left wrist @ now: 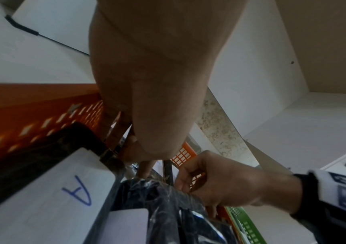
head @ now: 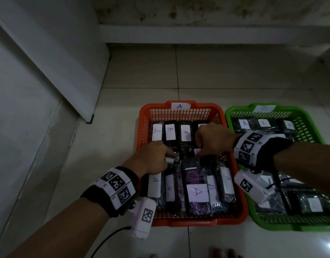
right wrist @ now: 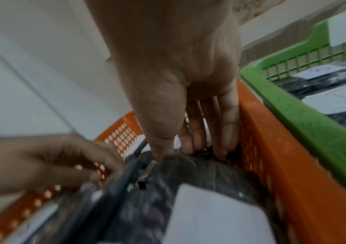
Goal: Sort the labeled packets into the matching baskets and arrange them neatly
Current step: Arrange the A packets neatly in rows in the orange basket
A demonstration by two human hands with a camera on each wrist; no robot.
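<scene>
An orange basket (head: 179,222) tagged A (head: 179,106) holds two rows of dark plastic packets with white A labels, such as the back-row packet (head: 169,132) and a purple-filled front-row packet (head: 196,192). Both hands are at the basket's middle. My left hand (head: 172,158) curls its fingers on the shiny top edge of a front-row packet (left wrist: 167,198). My right hand (head: 198,148) pinches the top of a neighbouring dark packet (right wrist: 199,173) between thumb and fingers, close to the orange wall (right wrist: 272,148). What lies under the hands is hidden.
A green basket (head: 290,227) tagged B stands touching the orange one on the right and holds several dark packets with white labels. Both sit on pale floor tiles. A white panel leans at the left, and a wall runs behind. Toes show at the bottom edge.
</scene>
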